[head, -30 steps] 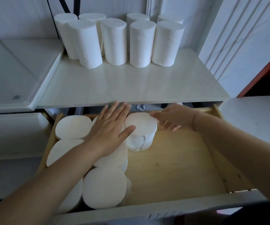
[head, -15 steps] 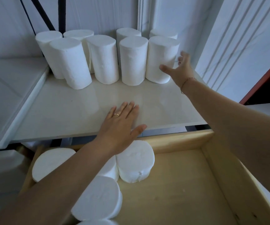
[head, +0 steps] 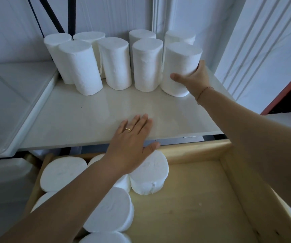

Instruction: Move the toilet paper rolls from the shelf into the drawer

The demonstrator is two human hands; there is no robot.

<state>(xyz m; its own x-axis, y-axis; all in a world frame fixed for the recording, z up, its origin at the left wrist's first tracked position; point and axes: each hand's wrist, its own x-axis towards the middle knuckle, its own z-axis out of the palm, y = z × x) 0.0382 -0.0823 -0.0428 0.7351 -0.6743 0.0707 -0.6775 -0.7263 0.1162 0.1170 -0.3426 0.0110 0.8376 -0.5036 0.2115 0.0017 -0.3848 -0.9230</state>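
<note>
Head-camera footage was taken looking down over an open wooden drawer (head: 199, 151) with a pale shelf (head: 92, 116) above and behind it. Nearest the lens, several toilet paper rolls were seen already stood on end in the drawer's left half, the rightmost of them (head: 150, 174) lying just under the shelf's front edge; the drawer's right half was bare wood. The left hand (head: 132, 142) was held flat and released, fingers together and extended, the palm over the drawer's back rail and the fingertips reaching onto the shelf's front edge, a ring visible on one finger; nothing was grasped by it. Whether the palm was pressed on the roll beneath could not be told.

Farther back, the right arm was stretched across the shelf, a thin bracelet at the wrist. The right hand (head: 193, 79) was wrapped around the lower part of the front right roll (head: 179, 67), thumb across its near face, fingers hidden behind it. That roll was standing upright on the shelf, close against its neighbour (head: 146, 65). Seven more rolls were ranged behind and to the left.

The step in hand was judged to be the taking of this roll. A firm grasp would be best kept low and even, since soft paper is easily dented, and the roll would best be lifted clear before being drawn forward, so that the neighbour was not toppled. It would then be set upright on the bare wood beside the rolls already stowed.
</note>
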